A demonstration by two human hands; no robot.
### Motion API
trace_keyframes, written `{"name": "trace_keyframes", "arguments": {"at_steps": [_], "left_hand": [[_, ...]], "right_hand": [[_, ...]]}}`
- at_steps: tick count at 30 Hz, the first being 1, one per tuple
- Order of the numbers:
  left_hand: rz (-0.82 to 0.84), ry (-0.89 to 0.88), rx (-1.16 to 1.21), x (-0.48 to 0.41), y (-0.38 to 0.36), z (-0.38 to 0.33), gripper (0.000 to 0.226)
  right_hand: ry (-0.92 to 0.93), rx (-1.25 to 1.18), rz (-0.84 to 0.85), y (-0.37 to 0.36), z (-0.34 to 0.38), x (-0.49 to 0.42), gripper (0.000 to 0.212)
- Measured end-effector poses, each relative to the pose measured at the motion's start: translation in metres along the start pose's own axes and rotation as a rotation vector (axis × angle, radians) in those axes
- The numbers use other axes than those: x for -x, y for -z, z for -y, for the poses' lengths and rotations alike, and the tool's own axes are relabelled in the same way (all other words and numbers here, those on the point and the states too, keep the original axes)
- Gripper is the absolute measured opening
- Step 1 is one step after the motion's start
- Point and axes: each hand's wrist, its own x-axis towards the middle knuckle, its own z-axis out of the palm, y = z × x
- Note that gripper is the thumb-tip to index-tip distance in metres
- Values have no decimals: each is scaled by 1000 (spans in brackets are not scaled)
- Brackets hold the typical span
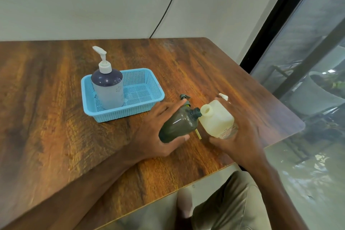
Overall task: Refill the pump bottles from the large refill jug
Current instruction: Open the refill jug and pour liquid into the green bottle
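On the table (56,99), beside the basket (127,113) holding a pump bottle (109,87), my right hand (240,136) grips the cream bottle (214,119) upright. My left hand (155,123) clasps the dark bottle (179,123), tipped neck-first to the cream mouth. I should align the mouths and tilt slowly. Two pumps (184,97) lie behind.

Soft daylight, slight blur, wide-angle distortion.

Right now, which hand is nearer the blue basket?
Left. The left hand, gripping the dark bottle, sits just right of the blue basket; the right hand, holding the cream bottle, is farther right.
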Motion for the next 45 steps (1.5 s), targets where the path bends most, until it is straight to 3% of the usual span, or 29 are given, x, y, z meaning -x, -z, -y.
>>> {"name": "trace_keyframes", "arguments": {"at_steps": [45], "left_hand": [[24, 20, -35, 0, -2, 5, 95]], "right_hand": [[0, 67, 43, 9, 4, 0, 100]]}}
